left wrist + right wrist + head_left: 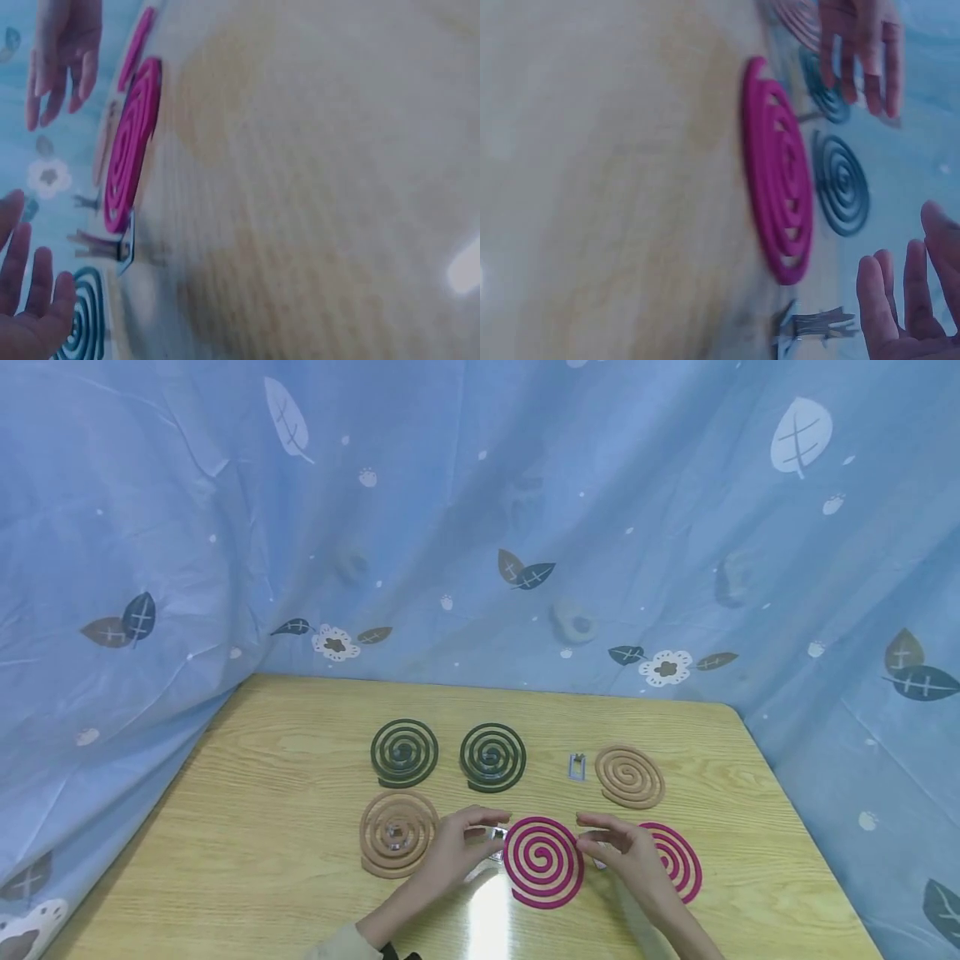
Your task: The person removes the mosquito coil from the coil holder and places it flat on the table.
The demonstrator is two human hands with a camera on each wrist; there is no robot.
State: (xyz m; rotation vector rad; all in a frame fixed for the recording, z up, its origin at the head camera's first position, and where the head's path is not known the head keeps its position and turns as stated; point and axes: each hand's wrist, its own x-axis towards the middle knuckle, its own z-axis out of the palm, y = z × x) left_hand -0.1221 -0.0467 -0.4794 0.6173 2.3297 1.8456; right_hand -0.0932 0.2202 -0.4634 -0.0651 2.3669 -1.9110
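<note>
A pink mosquito coil (542,853) lies between my two hands, with its spiral face up in the head view. My left hand (459,847) is at its left, fingers apart from it, beside a small metal coil stand (498,835). On the opposite side my right hand (630,856) hovers with spread, loosely bent fingers near another metal stand (786,330), partly hidden in the head view. Both wrist views show a gap between the fingers and the pink coil (135,142). Neither hand holds anything.
Two dark green coils (403,752) sit at the back. A brown coil (395,833) is at the left, another brown coil (628,774) at back right beside a metal stand (577,758). The right forearm partly covers a second pink coil (684,860). A blue curtain (480,527) hangs behind.
</note>
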